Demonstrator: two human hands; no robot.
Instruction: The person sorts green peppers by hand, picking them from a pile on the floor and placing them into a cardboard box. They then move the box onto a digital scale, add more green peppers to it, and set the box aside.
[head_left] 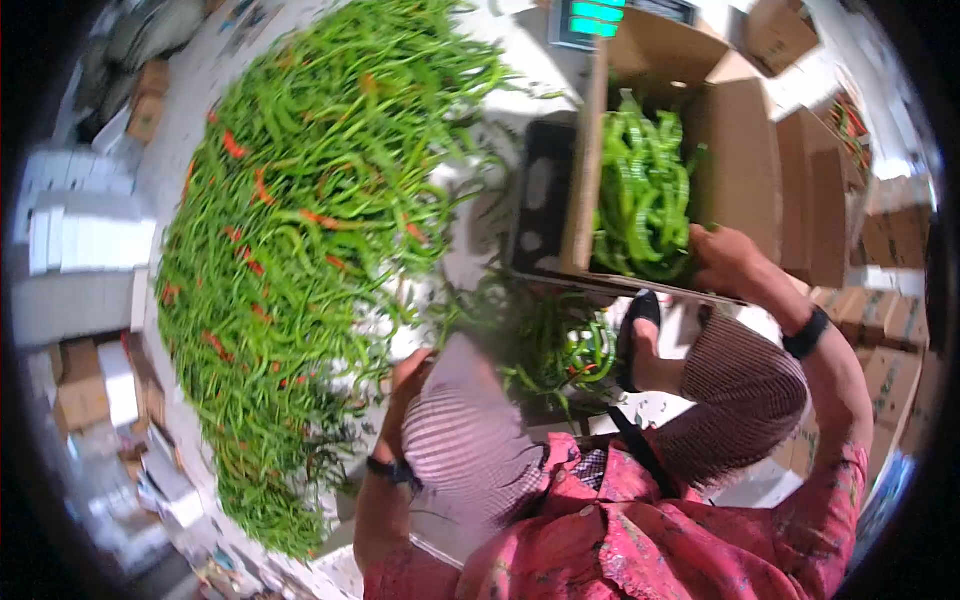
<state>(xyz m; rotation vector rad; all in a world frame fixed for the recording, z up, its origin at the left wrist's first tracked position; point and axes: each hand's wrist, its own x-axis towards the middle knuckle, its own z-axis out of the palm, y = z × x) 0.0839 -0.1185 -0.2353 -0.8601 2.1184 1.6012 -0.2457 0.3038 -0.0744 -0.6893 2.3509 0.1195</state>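
Chillies point(640, 200) in cardboard box point(745, 170) are touched by right hand point(722, 258), fingers bent over them, grip unclear. Left hand point(405, 378) is seen beside loose pile point(300, 230); its finger state cannot be told.

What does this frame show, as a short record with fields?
Left: left hand at the edge of the pepper pile, partly behind a knee.
Right: right hand on green peppers at the rim of the cardboard box.
Pile: mostly green, a few red.
Box: open, partly filled.
Around: stacked cartons at right.
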